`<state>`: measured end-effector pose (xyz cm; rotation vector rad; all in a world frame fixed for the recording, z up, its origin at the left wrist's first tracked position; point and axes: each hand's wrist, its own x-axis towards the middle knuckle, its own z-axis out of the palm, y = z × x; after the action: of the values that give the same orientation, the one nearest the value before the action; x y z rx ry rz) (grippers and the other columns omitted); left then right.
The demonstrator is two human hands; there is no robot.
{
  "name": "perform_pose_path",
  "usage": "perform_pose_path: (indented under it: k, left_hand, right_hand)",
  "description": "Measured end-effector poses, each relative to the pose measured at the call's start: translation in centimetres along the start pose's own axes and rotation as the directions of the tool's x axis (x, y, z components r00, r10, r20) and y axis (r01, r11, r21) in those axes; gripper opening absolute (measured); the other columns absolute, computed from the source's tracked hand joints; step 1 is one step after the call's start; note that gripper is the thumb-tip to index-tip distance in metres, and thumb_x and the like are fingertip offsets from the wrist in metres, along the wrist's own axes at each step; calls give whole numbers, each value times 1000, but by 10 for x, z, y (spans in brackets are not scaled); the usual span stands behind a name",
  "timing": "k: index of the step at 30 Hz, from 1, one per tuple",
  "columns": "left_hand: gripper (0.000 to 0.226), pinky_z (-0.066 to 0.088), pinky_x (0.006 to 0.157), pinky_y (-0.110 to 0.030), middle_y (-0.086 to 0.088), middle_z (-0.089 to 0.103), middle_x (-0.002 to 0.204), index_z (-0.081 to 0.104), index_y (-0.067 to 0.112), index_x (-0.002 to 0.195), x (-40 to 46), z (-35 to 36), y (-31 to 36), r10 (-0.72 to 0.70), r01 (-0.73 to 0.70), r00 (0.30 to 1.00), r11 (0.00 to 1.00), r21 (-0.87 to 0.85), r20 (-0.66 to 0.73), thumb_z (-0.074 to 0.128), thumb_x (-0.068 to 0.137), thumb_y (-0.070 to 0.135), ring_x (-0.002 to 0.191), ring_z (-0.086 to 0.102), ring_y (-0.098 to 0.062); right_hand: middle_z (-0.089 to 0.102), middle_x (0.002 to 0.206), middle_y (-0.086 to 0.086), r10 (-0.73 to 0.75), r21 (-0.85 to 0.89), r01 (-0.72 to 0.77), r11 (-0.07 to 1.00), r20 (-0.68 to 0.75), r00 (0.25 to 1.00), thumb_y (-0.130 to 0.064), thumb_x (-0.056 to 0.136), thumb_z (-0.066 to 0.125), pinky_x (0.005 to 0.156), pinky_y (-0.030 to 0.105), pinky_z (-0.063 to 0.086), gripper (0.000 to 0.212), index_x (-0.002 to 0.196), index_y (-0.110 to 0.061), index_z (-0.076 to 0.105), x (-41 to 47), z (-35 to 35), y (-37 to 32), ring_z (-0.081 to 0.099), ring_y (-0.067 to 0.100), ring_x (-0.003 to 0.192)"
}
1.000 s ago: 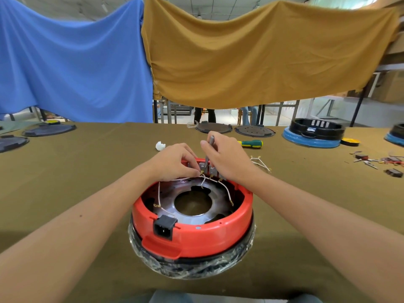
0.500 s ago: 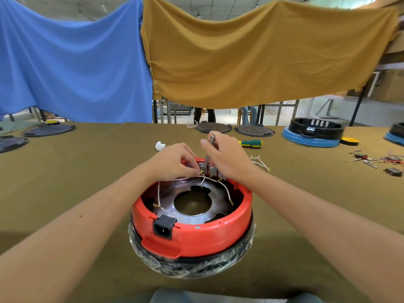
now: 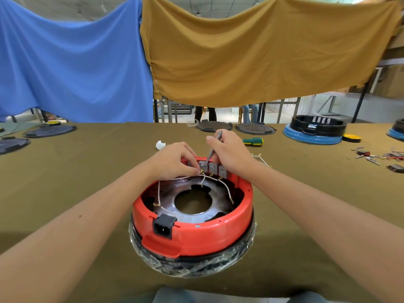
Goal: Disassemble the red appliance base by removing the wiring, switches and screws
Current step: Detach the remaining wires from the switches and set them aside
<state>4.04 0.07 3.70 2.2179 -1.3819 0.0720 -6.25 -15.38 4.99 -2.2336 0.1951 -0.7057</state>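
Hardly anything has shifted: your left hand [image 3: 175, 161] pinches a wire [image 3: 202, 171] at the switches [image 3: 213, 168], seemingly steadying it, while your right hand [image 3: 229, 153] grips the tool [image 3: 213, 148] prying there.

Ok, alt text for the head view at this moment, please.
Two bare hands work at the far rim of a red appliance base on an olive table: the right hand holds a thin metal tool down at the grey switches, while the left hand pinches a white wire there.
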Motion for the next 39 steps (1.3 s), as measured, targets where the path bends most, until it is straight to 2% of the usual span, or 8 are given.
perform_pose_path:
  k: [3,6,12,18,22,25,36,39]
  left_hand:
    - [5,33,75,1,15,57,102,80,29,78,0,0,0,17,-17,1000,1000,-5,1,79,79,25,95,47,20]
    - [6,35,77,-3,14,57,104,79,31,77,0,0,0,10,-10,1000,1000,-17,-4,79,79,26,95,48,18]
    - [5,35,82,-8,13,57,106,79,33,77,1,0,-2,4,-4,1000,1000,-13,-3,79,79,28,97,47,18]
    - [13,37,83,-11,13,58,105,75,40,72,1,0,-2,18,-18,1000,1000,-21,-4,79,78,29,98,47,17]
    - [9,37,84,-13,15,57,104,77,38,75,2,0,-2,11,-11,1000,1000,-23,7,80,78,30,98,47,17]
    - [7,35,83,-11,16,56,105,78,36,76,1,0,-3,9,-9,1000,1000,-13,13,79,78,30,98,46,18]
    - [8,38,85,-13,14,57,106,78,34,75,0,0,-1,-4,4,1000,999,-32,-3,79,79,27,99,48,15]
    - [6,40,88,-16,12,58,107,79,32,76,0,0,-1,-3,3,1000,999,-42,0,79,78,27,99,49,13]
  right_hand:
    - [59,46,-4,38,44,-37,998,-1,999,-24,100,48,56,24,41,25,80,-10,51,1,-1,2,53,1,42]
    - [64,54,0,-38,-11,38,999,-19,999,-26,100,48,62,33,49,27,82,-7,53,-4,-1,0,57,3,48]
    - [67,71,14,-134,-109,132,985,-12,991,-30,102,47,77,51,53,33,83,-4,51,-9,1,-4,65,32,73]
    - [67,70,14,-98,-105,96,990,-12,995,-28,101,47,76,47,53,29,81,-7,50,-6,1,-5,64,29,72]
    - [60,52,-2,-24,-23,24,999,-2,1000,-25,101,47,59,29,42,28,79,-10,49,-1,0,0,53,0,45]
    - [60,50,-3,4,-4,-4,1000,3,1000,-26,101,47,57,24,39,27,81,-9,52,0,0,1,52,-2,42]
    - [67,58,2,-130,-65,128,990,-22,991,-29,101,50,60,30,49,31,74,-13,48,-10,-1,-2,63,11,55]
    - [70,60,2,-183,-90,183,979,-1,983,-29,100,52,70,39,56,31,76,-9,54,-14,-3,-3,67,12,59]
